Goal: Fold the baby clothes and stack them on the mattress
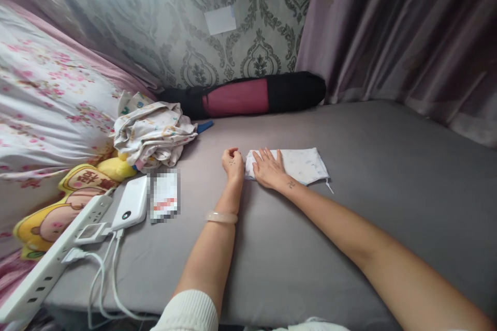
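Head view: grey cloth-covered surface (334, 269) fills most of the lower scene; patterned wall (163, 26) behind, mauve curtain (368, 36) at right, floral fabric (46, 88) at left. Long black-and-maroon bag (236, 98) lies along the foot of the wall. Crumpled printed cloth (155, 132) heaped near the bag's left end, yellow cushion (25, 230) nearer the camera, white power strip (50, 269) slanting beside that. Flat white cloth piece (305, 165), faintly printed, lies crosswise near the middle of the grey surface. Right hand (267, 168) palm down on its left part, fingers spread, grip wide, nothing clasped. Left hand (233, 164) just beside the cloth piece's left end, fingers curled, grip narrow; cannot tell whether it pinches the edge. White power bank (134, 199) well to the left, pixelated packet (165, 194) just beside it. Pale bangle (222, 216) round the left forearm (212, 258). Smallest: thin cord (329, 185) trailing from the cloth piece's near right corner
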Motion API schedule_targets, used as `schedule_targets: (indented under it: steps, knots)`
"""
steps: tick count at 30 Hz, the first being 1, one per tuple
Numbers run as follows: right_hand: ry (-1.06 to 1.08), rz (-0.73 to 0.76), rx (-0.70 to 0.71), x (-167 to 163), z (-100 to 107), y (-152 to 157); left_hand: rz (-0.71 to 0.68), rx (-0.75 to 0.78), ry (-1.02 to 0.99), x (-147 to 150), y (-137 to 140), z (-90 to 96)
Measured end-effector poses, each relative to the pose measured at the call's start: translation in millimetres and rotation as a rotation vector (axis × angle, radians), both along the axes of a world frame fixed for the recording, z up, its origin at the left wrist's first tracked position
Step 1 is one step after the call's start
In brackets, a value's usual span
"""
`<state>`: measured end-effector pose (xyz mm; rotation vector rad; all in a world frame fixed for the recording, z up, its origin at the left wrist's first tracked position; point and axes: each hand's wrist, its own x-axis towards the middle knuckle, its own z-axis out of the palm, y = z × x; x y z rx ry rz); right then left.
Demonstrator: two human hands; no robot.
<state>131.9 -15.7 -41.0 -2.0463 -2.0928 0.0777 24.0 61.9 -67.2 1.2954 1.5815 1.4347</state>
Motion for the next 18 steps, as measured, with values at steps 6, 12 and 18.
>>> schedule_targets:
  steps: [6, 12, 18]
  knots:
    - [0.009, -0.013, -0.029, 0, -1, 0, 0.008, 0.024, -0.019, 0, 0, 0.8]
    - [0.052, -0.055, -0.014, 14, 8, -8, -0.034, 0.03, 0.027, 0, 0, -0.7]
    - [0.05, -0.131, -0.015, 32, 1, -22, -0.075, 0.035, 0.124, -2, 0, -0.5]
